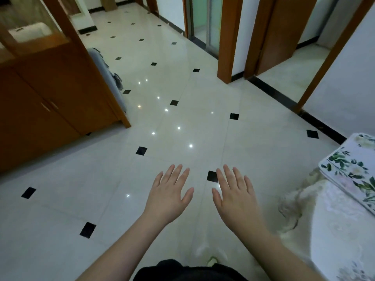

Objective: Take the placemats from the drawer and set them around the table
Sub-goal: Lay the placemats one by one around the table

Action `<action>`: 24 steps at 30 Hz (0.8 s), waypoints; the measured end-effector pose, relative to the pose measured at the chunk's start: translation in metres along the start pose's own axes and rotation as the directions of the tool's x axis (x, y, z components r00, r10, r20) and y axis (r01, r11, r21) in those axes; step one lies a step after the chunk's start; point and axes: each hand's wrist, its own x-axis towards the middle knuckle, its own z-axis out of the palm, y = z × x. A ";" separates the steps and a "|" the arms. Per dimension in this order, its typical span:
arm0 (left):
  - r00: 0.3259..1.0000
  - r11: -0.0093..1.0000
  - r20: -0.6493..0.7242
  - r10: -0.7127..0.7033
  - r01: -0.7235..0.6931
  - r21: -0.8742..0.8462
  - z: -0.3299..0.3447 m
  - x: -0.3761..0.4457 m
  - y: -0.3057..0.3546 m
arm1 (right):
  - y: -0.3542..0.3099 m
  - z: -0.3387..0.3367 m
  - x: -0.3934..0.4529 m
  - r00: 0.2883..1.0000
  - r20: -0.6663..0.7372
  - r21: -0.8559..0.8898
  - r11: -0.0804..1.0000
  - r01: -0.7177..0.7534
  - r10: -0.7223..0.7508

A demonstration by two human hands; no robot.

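My left hand (169,191) and my right hand (236,192) are stretched out flat in front of me over the floor, palms down, fingers spread, holding nothing. A white placemat with green floral print (351,169) lies on the table (341,230) at the right edge, on a pale lace-patterned cloth. Another floral placemat (349,270) shows at the bottom right corner. Both hands are well left of the table. No drawer is visibly open.
A brown wooden cabinet (50,94) with doors and small handles stands at the left. Grey fabric (109,78) hangs beside it. Glossy white floor tiles with black diamonds (174,102) fill the middle. Wooden door frames (229,37) and open doorways line the back right.
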 end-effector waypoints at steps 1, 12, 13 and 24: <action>1.000 1.000 0.007 0.022 -0.022 0.000 0.000 0.015 0.003 | 0.005 0.000 0.010 1.000 0.000 0.003 1.000 -0.020 0.021; 0.965 0.965 0.006 0.262 -0.262 -0.004 -0.020 0.203 0.020 | 0.073 0.003 0.130 0.977 0.025 -0.036 0.977 -0.210 0.211; 0.957 0.957 0.008 0.291 -0.291 0.003 -0.023 0.221 0.018 | 0.077 0.002 0.143 0.972 0.012 -0.032 0.971 -0.235 0.235; 0.820 0.821 0.036 0.571 -0.571 0.015 -0.054 0.396 0.028 | 0.097 -0.016 0.280 0.885 -0.071 -0.033 0.886 -0.462 0.459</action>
